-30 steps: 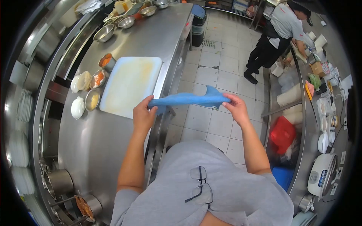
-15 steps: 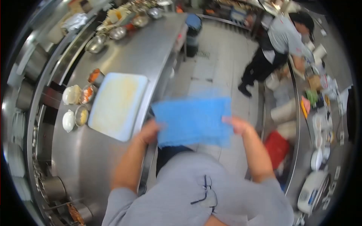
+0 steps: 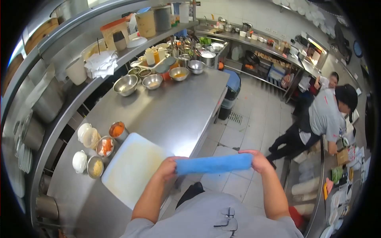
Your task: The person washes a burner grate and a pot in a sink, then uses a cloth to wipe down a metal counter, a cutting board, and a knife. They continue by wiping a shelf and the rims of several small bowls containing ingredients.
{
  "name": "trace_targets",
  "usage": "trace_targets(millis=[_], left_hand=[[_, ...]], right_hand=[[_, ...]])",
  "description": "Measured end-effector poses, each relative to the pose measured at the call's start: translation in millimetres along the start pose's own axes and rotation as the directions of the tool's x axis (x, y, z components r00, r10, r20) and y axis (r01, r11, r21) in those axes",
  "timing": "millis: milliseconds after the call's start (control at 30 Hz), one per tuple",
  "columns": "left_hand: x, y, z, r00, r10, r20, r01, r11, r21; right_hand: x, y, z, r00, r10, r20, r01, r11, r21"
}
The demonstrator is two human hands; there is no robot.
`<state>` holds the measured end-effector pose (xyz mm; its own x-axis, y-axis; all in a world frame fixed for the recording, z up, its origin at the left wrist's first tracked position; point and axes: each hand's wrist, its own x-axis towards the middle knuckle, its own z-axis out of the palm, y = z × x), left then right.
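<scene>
A blue cloth (image 3: 214, 164) is stretched as a narrow band between my two hands, held in the air over the tiled floor just beyond the counter's edge. My left hand (image 3: 167, 168) grips its left end, next to the corner of a white cutting board (image 3: 133, 168) lying on the steel counter (image 3: 166, 113). My right hand (image 3: 258, 160) grips the cloth's right end, away from the counter.
Small metal bowls with orange and yellow food (image 3: 104, 146) and white lidded pots (image 3: 79, 161) sit left of the board. More steel bowls (image 3: 126, 84) line the counter's far side under a cluttered shelf. Two people (image 3: 322, 119) stand at the right-hand counter.
The cloth, spread flat half a second ago, is now gathered into a narrow band between my hands. The view has tilted up, showing more of the counter and kitchen.
</scene>
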<state>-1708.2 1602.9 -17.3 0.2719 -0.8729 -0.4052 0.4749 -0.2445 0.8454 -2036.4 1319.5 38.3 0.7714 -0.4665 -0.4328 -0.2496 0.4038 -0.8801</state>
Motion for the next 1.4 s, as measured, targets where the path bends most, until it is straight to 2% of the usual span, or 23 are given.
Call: trace_targets(millis=[67,167,233,267,300,367,400,467,500,533,567,600,633,700,733,833,967,1033,1133,1267,1300,1367,1400], left_hand=[[52.4,-21.9,-7.7,0.986,-0.102,-0.129,0.072,0.973,-0.219],[116.5,-49.9,10.0,0.986,-0.041,-0.160,-0.046,0.861,-0.506],[132.4,-23.6,34.3,0.982,-0.040,-0.184,-0.079,0.802,-0.592],[129.1,-0.6,45.4,0.986,-0.050,-0.157,-0.061,0.775,-0.629],[131.9,20.2,41.4,0.981,-0.032,-0.190,-0.095,0.776,-0.623],[151.6,60.0,31.2,0.951,0.001,-0.309,-0.243,0.621,-0.745],[170.2,53.2,-7.8,0.941,0.149,-0.305,-0.328,0.630,-0.704],[149.4,112.2,-31.3,0.771,0.341,-0.537,-0.597,0.680,-0.425],[135.8,141.0,-55.5,0.563,0.669,-0.485,-0.780,0.624,-0.045],[111.3,186.7,-54.8,0.354,0.781,-0.514,-0.810,0.531,0.250],[85.5,232.9,-60.1,0.145,0.910,-0.389,-0.692,0.374,0.617],[71.5,291.3,-32.0,0.021,0.861,-0.508,-0.513,0.445,0.734],[67.2,355.3,-7.0,-0.253,0.966,-0.056,-0.235,-0.005,0.972],[59.3,467.3,31.8,-0.311,0.871,0.381,0.228,-0.321,0.919],[72.1,517.2,50.6,-0.377,0.805,0.459,0.332,-0.345,0.878],[112.1,635.3,95.8,-0.239,0.739,0.630,0.736,-0.285,0.613],[168.9,735.0,89.7,-0.157,0.840,0.520,0.865,-0.138,0.483],[193.0,763.1,81.5,-0.337,0.906,0.254,0.812,0.143,0.566],[209.7,791.9,47.8,-0.394,0.908,0.138,0.743,0.226,0.630],[240.6,790.7,57.5,-0.420,0.757,0.500,0.633,-0.151,0.759],[261.1,783.4,77.4,-0.397,0.712,0.579,0.594,-0.282,0.754],[298.1,777.3,92.7,-0.111,0.726,0.678,0.659,-0.457,0.597],[317.8,765.8,93.8,0.011,0.891,0.454,0.710,-0.327,0.623]], right_hand=[[72.6,16.9,-4.8,0.943,-0.160,-0.290,0.112,0.978,-0.174],[156.6,24.5,40.0,0.837,-0.226,-0.498,0.246,0.969,-0.025],[165.5,3.9,100.3,0.935,-0.214,-0.281,0.128,0.946,-0.296],[185.3,21.2,112.1,0.967,-0.251,0.042,0.247,0.884,-0.397],[206.2,34.5,121.1,0.902,-0.238,0.360,0.391,0.803,-0.450],[226.1,6.6,137.1,0.543,-0.525,0.655,0.826,0.195,-0.529],[235.8,-14.7,134.1,0.514,-0.523,0.680,0.847,0.185,-0.498],[263.9,-63.6,115.5,0.535,-0.190,0.823,0.753,0.550,-0.362],[281.9,-73.2,99.0,0.601,-0.198,0.774,0.698,0.601,-0.389],[305.5,-80.8,79.2,0.576,-0.195,0.794,0.711,0.598,-0.370],[329.7,-86.0,56.4,0.644,-0.227,0.731,0.677,0.614,-0.406],[354.0,-90.9,33.6,0.707,-0.255,0.660,0.639,0.631,-0.440],[376.7,-94.6,12.2,0.691,-0.252,0.678,0.650,0.628,-0.428],[428.5,-110.8,-33.8,0.700,-0.331,0.632,0.714,0.335,-0.615],[453.1,-119.0,-54.3,0.688,-0.336,0.643,0.725,0.328,-0.605],[516.0,-134.4,-103.4,0.672,-0.214,0.709,0.739,0.146,-0.657],[556.1,-160.8,-144.8,0.689,-0.124,0.714,0.725,0.111,-0.680],[569.3,-163.5,-160.7,0.697,-0.098,0.711,0.717,0.088,-0.691],[587.0,-147.9,-190.8,0.667,-0.195,0.719,0.745,0.199,-0.637],[583.6,-141.8,-215.9,0.609,-0.304,0.733,0.793,0.233,-0.563],[574.8,-146.2,-217.8,0.688,-0.226,0.689,0.725,0.215,-0.654],[578.3,-134.8,-218.7,0.754,-0.143,0.641,0.657,0.174,-0.733],[586.1,-122.8,-224.7,0.734,-0.015,0.679,0.675,0.119,-0.728]])
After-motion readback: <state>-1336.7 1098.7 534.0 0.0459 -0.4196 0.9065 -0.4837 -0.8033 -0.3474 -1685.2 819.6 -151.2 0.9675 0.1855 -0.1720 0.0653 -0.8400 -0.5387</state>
